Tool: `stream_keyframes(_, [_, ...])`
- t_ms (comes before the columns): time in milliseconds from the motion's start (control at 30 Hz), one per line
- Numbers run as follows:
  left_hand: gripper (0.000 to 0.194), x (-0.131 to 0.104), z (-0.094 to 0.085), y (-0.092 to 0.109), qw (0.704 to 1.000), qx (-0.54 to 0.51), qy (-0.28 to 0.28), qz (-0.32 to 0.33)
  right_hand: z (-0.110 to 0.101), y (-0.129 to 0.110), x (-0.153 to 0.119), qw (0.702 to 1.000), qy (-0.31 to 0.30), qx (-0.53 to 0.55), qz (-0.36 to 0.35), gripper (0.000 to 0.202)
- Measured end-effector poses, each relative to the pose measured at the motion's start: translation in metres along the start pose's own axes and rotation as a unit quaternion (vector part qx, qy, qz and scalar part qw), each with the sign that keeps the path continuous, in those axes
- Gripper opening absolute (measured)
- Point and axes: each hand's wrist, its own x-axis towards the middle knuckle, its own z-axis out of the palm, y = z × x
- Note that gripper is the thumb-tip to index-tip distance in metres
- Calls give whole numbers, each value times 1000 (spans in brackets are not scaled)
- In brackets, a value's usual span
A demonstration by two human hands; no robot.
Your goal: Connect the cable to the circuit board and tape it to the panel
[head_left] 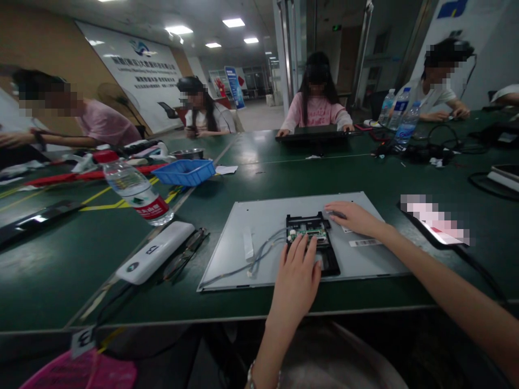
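Head view: under the slightly parted left fingers [299, 247] and beside the right fingers [340, 206], whose grip was unclear, lay a black frame [329, 256] with an exposed green circuit board [320, 232].

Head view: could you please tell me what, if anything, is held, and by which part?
It cannot be told: the left hand covers part of the black frame; a dark item shows beneath the right hand.
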Motion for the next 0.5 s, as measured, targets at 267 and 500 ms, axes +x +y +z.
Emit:
stream_keyframes(267, [47, -2, -1, 1, 1000, 3, -11, -7, 5, 4, -1, 1000, -9, -4, -5, 40])
stream_keyframes(500, [48, -5, 1, 0, 1000, 5, 0, 0, 8, 3, -3, 1000, -15, -6, 4, 42])
